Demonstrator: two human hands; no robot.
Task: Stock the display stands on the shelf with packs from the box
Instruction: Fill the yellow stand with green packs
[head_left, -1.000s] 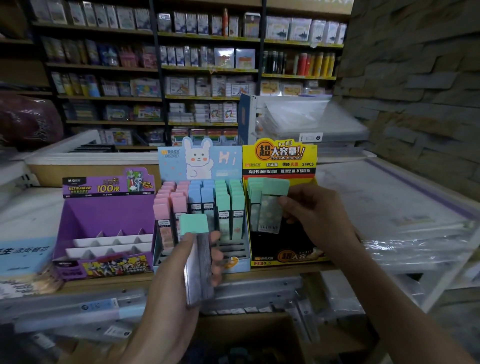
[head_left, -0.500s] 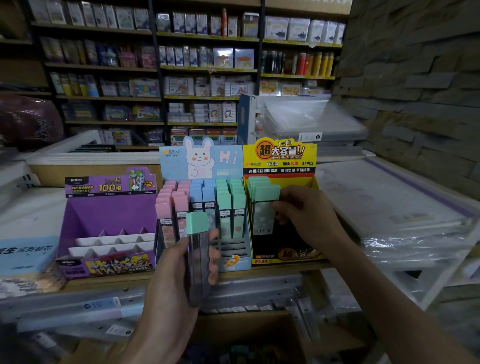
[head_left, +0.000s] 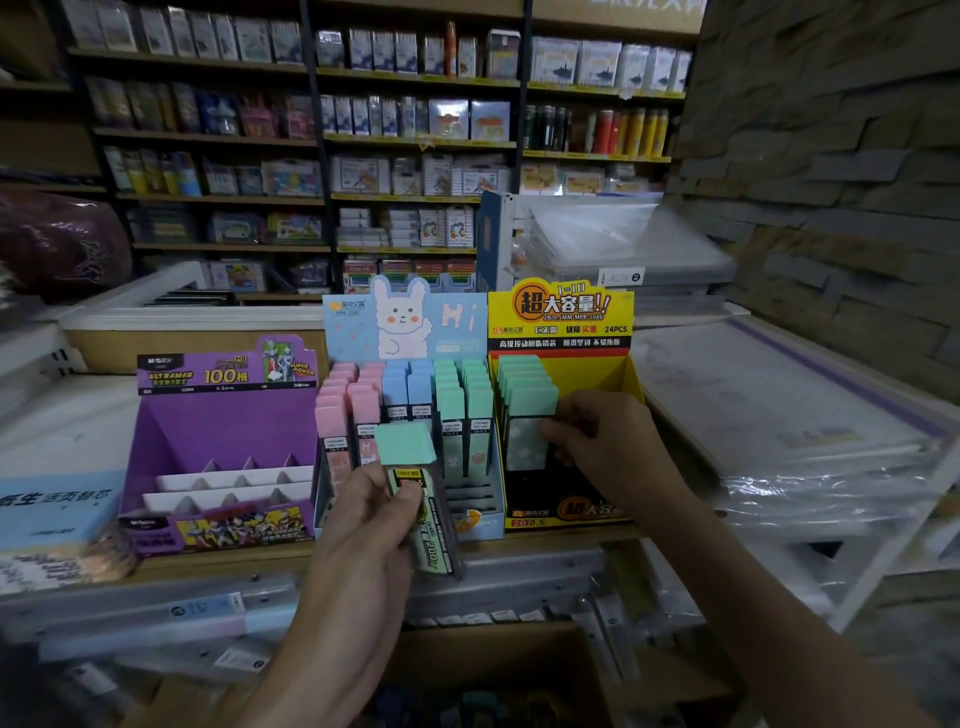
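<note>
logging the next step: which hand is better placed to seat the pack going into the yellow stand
Right. The right hand pinches the front pack in the yellow stand; the left hand is busy holding a spare pack before the blue stand.

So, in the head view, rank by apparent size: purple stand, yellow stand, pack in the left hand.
1-2. purple stand and yellow stand: too alike to rank.
3. pack in the left hand: smallest, though nearest.

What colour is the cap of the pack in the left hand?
Mint green. The cap on the pack shows best in the head view.
</note>
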